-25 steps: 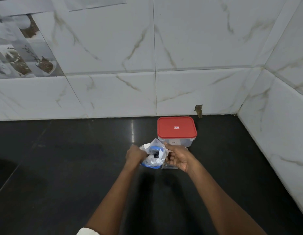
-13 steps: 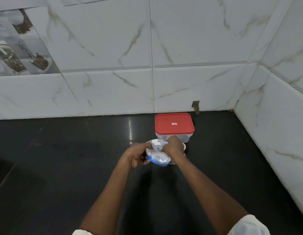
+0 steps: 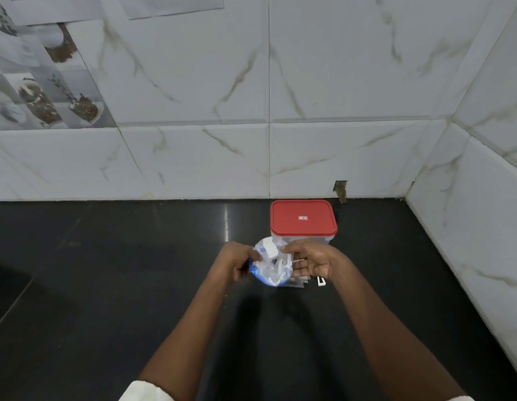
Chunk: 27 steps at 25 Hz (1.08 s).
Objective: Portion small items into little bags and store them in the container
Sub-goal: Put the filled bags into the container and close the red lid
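Black counter [image 3: 121,270]. Clear bag [image 3: 270,267] at ctr, between hands; red-lidded container [image 3: 303,218] just beyond at 12 o'clock, lid on. L hand [image 3: 237,263] curls round bag's 9 o'clock edge; R hand [image 3: 312,261] pinches 3 o'clock edge. Keep mouth up, spread evenly.

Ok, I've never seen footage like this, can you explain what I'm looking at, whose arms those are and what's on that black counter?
There is no machine here: a person wears a wide-angle camera on the head, so you look forward and down along their own two arms. The left hand grips a crumpled clear plastic bag with a blue edge. The right hand is at the bag's other side, thumb against it; whether it pinches is unclear. Behind the hands, on the black counter, stands a clear container with its red lid on. Under the right hand lie a few small flat bags and a small white piece I cannot identify.
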### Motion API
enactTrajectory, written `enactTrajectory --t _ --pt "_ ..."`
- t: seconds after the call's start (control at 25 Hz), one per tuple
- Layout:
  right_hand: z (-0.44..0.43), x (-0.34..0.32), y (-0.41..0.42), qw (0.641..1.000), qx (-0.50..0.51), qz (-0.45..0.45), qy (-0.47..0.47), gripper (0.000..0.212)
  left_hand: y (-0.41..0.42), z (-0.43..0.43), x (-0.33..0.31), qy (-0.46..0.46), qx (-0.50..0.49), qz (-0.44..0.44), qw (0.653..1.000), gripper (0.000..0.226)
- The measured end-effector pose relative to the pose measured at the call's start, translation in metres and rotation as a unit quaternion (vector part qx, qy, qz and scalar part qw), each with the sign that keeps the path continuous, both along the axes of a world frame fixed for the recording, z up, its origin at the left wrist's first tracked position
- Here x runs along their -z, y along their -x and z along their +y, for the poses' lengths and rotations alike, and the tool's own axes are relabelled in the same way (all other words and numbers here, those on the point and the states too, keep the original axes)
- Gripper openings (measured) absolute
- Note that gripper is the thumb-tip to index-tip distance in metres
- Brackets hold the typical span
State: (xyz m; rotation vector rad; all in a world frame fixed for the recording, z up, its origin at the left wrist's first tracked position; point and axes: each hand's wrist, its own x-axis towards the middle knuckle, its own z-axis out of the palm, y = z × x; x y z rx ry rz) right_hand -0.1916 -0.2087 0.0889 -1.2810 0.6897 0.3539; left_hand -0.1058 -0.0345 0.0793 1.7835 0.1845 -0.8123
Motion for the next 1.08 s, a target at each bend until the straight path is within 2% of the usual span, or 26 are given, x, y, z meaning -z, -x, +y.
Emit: enactTrajectory --t 0.08,0.16,0.2,0.32,0.4,0.48,0.56,0.76,0.84,1.0,1.08 --pt "0.001 0.0 -0.001 1.0 0.015 -0.019 0.002 0.016 0.001 -0.008 0.003 -0.118 0.014 -0.146 0.982 0.023" --pt "0.001 0.002 -0.004 0.998 0.044 -0.03 -0.017 0.01 0.005 -0.014 0.003 -0.163 0.007 -0.212 0.964 0.021" --pt "0.001 0.004 -0.005 0.997 0.058 -0.03 -0.04 0.008 0.007 -0.015 0.005 -0.141 -0.001 -0.203 0.969 0.019" --pt "0.0 0.012 -0.006 0.996 0.066 0.0 -0.061 0.006 0.006 -0.017 0.009 -0.009 -0.048 -0.088 0.995 0.01" --pt "0.003 0.018 -0.005 0.996 0.05 0.031 -0.07 0.005 0.006 -0.015 0.011 0.027 -0.057 -0.036 0.997 0.006" --pt "0.007 0.02 -0.004 0.994 0.027 0.039 -0.096 0.008 0.006 -0.014 0.011 0.05 -0.083 -0.031 0.995 0.013" --pt "0.008 0.021 -0.004 0.991 0.02 0.024 -0.128 0.017 0.008 -0.014 0.012 0.049 -0.116 -0.063 0.99 0.021" --pt "0.013 0.025 -0.005 0.973 0.091 -0.009 -0.211 0.022 0.011 -0.018 0.012 0.107 -0.151 -0.068 0.98 0.023" --pt "0.018 0.026 -0.006 0.978 0.104 -0.011 -0.181 0.024 0.012 -0.02 0.013 0.098 -0.132 -0.073 0.984 0.023" --pt "0.014 0.018 -0.006 0.988 0.104 -0.011 -0.118 0.02 0.017 -0.014 -0.001 0.135 -0.077 -0.002 0.988 0.013" --pt "0.011 0.011 -0.003 0.989 0.101 0.001 -0.105 0.019 0.016 -0.01 -0.006 0.124 -0.046 -0.011 0.991 0.011"
